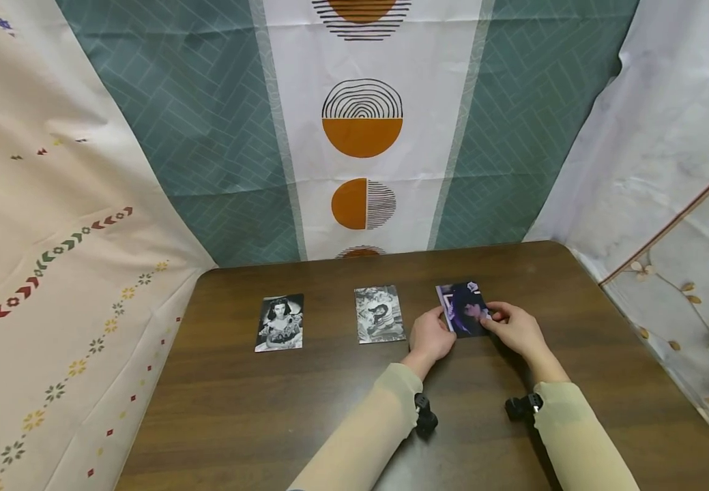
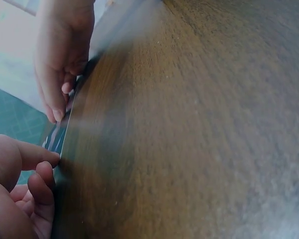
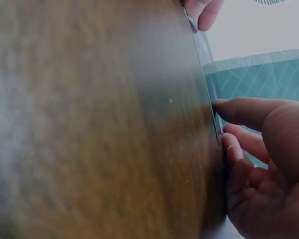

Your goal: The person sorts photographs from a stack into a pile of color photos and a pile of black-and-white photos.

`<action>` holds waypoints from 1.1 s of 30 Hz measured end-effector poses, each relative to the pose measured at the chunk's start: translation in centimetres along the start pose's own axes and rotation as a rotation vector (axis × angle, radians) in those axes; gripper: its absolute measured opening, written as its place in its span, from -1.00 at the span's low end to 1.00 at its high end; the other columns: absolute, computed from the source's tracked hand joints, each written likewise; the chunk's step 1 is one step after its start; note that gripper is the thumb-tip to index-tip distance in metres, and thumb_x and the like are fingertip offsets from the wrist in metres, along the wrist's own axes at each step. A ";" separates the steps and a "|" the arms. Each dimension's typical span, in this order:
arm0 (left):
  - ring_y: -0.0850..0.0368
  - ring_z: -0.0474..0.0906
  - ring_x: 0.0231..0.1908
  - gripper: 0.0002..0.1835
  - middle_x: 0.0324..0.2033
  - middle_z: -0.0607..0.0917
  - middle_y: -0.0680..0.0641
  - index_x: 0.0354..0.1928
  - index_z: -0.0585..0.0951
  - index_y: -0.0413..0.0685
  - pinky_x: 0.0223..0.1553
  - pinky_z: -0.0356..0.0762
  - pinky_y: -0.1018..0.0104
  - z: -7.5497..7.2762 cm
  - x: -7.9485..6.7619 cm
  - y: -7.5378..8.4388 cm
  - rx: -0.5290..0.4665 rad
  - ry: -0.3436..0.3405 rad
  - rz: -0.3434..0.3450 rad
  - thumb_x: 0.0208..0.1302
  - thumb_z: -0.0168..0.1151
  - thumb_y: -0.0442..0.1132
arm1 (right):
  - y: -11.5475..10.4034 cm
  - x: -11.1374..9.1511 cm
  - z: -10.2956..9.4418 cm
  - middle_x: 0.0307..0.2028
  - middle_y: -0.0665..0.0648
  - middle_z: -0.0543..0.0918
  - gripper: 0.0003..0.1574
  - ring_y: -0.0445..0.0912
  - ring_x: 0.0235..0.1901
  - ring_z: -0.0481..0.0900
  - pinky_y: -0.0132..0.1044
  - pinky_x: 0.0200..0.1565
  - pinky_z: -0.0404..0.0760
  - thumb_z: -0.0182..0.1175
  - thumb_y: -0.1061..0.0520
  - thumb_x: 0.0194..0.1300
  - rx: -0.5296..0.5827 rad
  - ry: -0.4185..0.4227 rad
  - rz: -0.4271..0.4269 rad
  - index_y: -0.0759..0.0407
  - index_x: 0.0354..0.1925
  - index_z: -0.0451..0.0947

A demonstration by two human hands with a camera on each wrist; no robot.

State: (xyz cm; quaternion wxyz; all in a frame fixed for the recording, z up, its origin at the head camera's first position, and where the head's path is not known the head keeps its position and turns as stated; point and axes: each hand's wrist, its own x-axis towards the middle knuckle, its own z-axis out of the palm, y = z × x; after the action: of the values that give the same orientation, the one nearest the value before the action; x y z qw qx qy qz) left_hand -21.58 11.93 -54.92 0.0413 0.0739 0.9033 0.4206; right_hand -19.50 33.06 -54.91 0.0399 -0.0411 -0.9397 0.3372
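Photo (image 1: 463, 305) in dark purple, near the far edge of the table (image 1: 305, 402), toward the far right corner; gripped at its right side by the right hand (image 1: 516, 331), at its left by the left hand (image 1: 431, 339). Leftward along that edge, a grey print (image 1: 380, 314), then a woman's portrait (image 1: 280, 323) toward the far left corner. Beyond, patterned cloth (image 1: 219, 116).

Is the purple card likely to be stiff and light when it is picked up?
The purple card is probably light, because its edge looks thin in the right wrist view. It seems fairly stiff, since that edge looks straight. Rolling appears unlikely, given its flat, rectangular shape.
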 end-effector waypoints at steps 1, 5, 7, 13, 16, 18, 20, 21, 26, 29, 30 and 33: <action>0.30 0.43 -0.53 -0.32 -0.61 0.51 0.25 0.34 0.69 -0.04 -0.45 0.40 0.36 -0.1 0.0 0.0 0.000 -0.002 0.004 0.06 0.46 -0.33 | 0.0 0.0 0.0 -0.17 0.19 0.72 -0.41 0.01 -0.23 0.62 -0.10 -0.15 0.53 0.42 -0.01 0.43 0.002 0.003 -0.002 0.32 0.25 0.62; 0.32 0.44 -0.53 -0.32 -0.59 0.53 0.24 0.34 0.68 -0.06 -0.44 0.42 0.38 -0.4 0.0 0.0 -0.008 -0.012 0.012 0.07 0.48 -0.32 | -0.1 0.1 -0.1 -0.17 0.18 0.72 -0.42 0.00 -0.23 0.62 -0.11 -0.16 0.53 0.42 0.00 0.42 0.003 0.006 0.003 0.32 0.25 0.62; 0.32 0.44 -0.52 -0.32 -0.59 0.53 0.25 0.34 0.68 -0.05 -0.43 0.42 0.38 -0.4 0.1 0.0 -0.014 -0.014 0.007 0.08 0.49 -0.31 | -0.2 0.1 -0.1 -0.17 0.18 0.72 -0.42 -0.01 -0.23 0.63 -0.12 -0.16 0.53 0.42 0.00 0.42 0.005 0.004 0.007 0.33 0.24 0.63; 0.32 0.45 -0.51 -0.32 -0.58 0.55 0.24 0.35 0.67 -0.09 -0.34 0.48 0.36 -0.4 0.2 -0.3 -0.071 -0.018 -0.009 0.11 0.58 -0.28 | -0.6 0.1 -0.5 -0.19 0.17 0.71 -0.40 0.01 -0.23 0.58 -0.13 -0.16 0.51 0.40 -0.02 0.45 0.025 -0.027 0.017 0.36 0.24 0.61; 0.32 0.46 -0.59 -0.30 -0.56 0.57 0.18 0.39 0.61 -0.18 -0.44 0.49 0.38 -0.6 0.2 -0.5 -0.207 -0.070 -0.021 0.15 0.58 -0.33 | -0.6 0.0 -0.8 -0.20 0.18 0.70 -0.38 0.03 -0.21 0.56 -0.13 -0.15 0.50 0.37 -0.03 0.48 0.049 -0.059 0.032 0.40 0.26 0.59; 0.29 0.46 -0.66 -0.29 -0.54 0.57 0.14 0.41 0.57 -0.22 -0.55 0.47 0.41 -1.0 0.1 -0.7 -0.329 -0.111 -0.042 0.18 0.56 -0.39 | -0.7 0.1 -1.0 -0.18 0.20 0.70 -0.37 0.06 -0.18 0.55 -0.12 -0.12 0.50 0.34 -0.04 0.50 0.069 -0.079 0.054 0.41 0.28 0.57; 0.25 0.46 -0.69 -0.31 -0.51 0.57 0.11 0.42 0.55 -0.23 -0.64 0.43 0.43 -1.7 -0.1 -1.1 -0.442 -0.140 -0.072 0.22 0.52 -0.43 | -0.9 0.1 -0.9 -0.14 0.24 0.69 -0.36 0.10 -0.14 0.55 -0.09 -0.08 0.50 0.32 -0.05 0.52 0.087 -0.092 0.074 0.41 0.30 0.55; 0.24 0.46 -0.69 -0.32 -0.49 0.58 0.10 0.42 0.55 -0.23 -0.66 0.41 0.44 -2.2 -0.3 -1.3 -0.486 -0.146 -0.082 0.23 0.51 -0.43 | -1.0 0.2 -0.8 -0.12 0.26 0.68 -0.36 0.12 -0.11 0.55 -0.07 -0.06 0.50 0.31 -0.05 0.53 0.090 -0.092 0.085 0.40 0.31 0.55; 0.20 0.46 -0.64 -0.36 -0.43 0.56 0.08 0.41 0.55 -0.21 -0.68 0.35 0.44 -4.6 -1.0 -2.7 -0.568 -0.143 -0.082 0.28 0.46 -0.41 | -1.7 0.4 0.2 -0.08 0.36 0.69 -0.37 0.24 -0.05 0.59 0.08 0.02 0.52 0.29 -0.05 0.51 0.051 -0.035 0.096 0.41 0.28 0.56; 0.18 0.46 -0.63 -0.37 -0.42 0.55 0.07 0.42 0.54 -0.21 -0.67 0.36 0.41 -6.0 -1.3 -3.7 -0.572 -0.146 -0.067 0.31 0.45 -0.41 | -2.3 0.4 0.9 -0.09 0.37 0.70 -0.37 0.27 -0.06 0.60 0.15 0.05 0.51 0.31 -0.04 0.48 0.026 0.032 0.098 0.43 0.25 0.57; 0.18 0.46 -0.62 -0.38 -0.41 0.56 0.06 0.42 0.54 -0.22 -0.66 0.37 0.40 -6.4 -1.5 -3.9 -0.580 -0.152 -0.056 0.32 0.44 -0.41 | -2.6 0.4 1.1 -0.10 0.37 0.70 -0.37 0.28 -0.06 0.61 0.17 0.05 0.51 0.32 -0.04 0.47 0.019 0.056 0.097 0.43 0.23 0.57; 0.19 0.48 -0.62 -0.39 -0.38 0.59 0.05 0.42 0.54 -0.25 -0.63 0.42 0.38 -7.8 -1.7 -4.3 -0.619 -0.181 -0.023 0.34 0.44 -0.40 | -3.5 0.3 1.6 -0.10 0.39 0.68 -0.38 0.30 -0.06 0.60 0.21 0.07 0.50 0.33 -0.03 0.47 0.024 0.113 0.083 0.44 0.23 0.57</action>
State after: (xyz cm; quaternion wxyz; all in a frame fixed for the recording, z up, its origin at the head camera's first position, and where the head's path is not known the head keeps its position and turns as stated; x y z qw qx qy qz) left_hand -21.37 2.97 -53.18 0.1466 0.0846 0.7260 0.6665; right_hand -20.18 29.41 -53.91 0.0791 -0.0984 -0.9294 0.3468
